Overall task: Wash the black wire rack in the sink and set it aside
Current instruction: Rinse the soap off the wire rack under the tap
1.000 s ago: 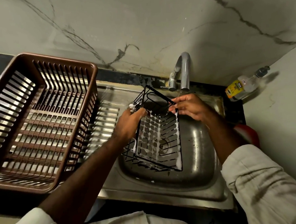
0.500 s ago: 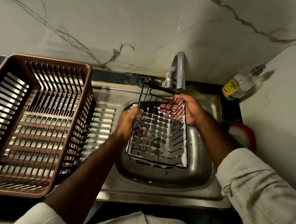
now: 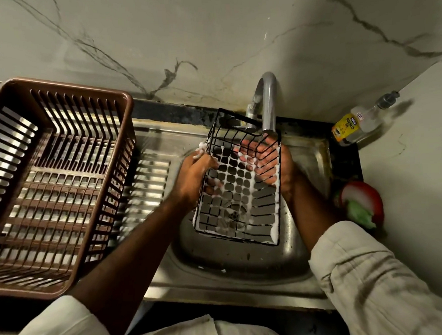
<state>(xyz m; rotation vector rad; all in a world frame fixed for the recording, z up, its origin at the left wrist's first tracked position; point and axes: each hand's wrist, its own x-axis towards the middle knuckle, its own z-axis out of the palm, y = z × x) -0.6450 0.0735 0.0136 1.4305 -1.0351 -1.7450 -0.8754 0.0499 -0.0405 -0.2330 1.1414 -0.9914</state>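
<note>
1. The black wire rack (image 3: 238, 182), coated in white foam, is held tilted over the sink (image 3: 234, 267) basin, with its far end just under the faucet (image 3: 268, 98) spout
2. The left hand (image 3: 194, 174) grips the rack's left rim, and there is foam on its fingers
3. The right hand (image 3: 286, 170) grasps the rack's right side, its fingers showing through the mesh from behind
4. A brown plastic basket (image 3: 50, 179) stands just left of the basin, and a dish soap bottle (image 3: 355, 124) sits at the far right corner
</note>
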